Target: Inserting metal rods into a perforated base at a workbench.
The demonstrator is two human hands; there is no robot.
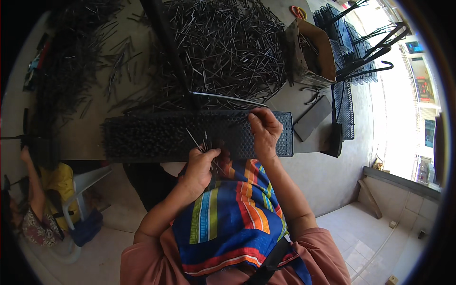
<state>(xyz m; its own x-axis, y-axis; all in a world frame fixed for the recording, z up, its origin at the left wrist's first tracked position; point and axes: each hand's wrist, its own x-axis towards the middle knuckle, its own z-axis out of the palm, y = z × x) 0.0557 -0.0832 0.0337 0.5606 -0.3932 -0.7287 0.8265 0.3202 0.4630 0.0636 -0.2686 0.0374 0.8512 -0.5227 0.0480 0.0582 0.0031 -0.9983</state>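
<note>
A long black perforated tray (pixel 285 135) lies along the near edge of the table. Many thin dark rods (pixel 142 137) stand packed upright in its left part, while open holes show at its right end. My left hand (pixel 197 171) is closed around a small bunch of thin metal rods (pixel 194 138) in front of the tray's middle. Above the right part of the tray is my right hand (pixel 266 130), its fingers curled together. Whatever may be between those fingertips is too small to make out. A large loose heap of similar rods (pixel 228 47) lies just beyond the tray.
A dark post (pixel 164 42) and a thin pale bar (pixel 228 98) cross above the heap. At right are an open cardboard box (pixel 323 47), orange-handled scissors (pixel 298 13), a flat grey block (pixel 313 118) and black wire racks (pixel 349 38). Another person's hand (pixel 24 154) is at far left.
</note>
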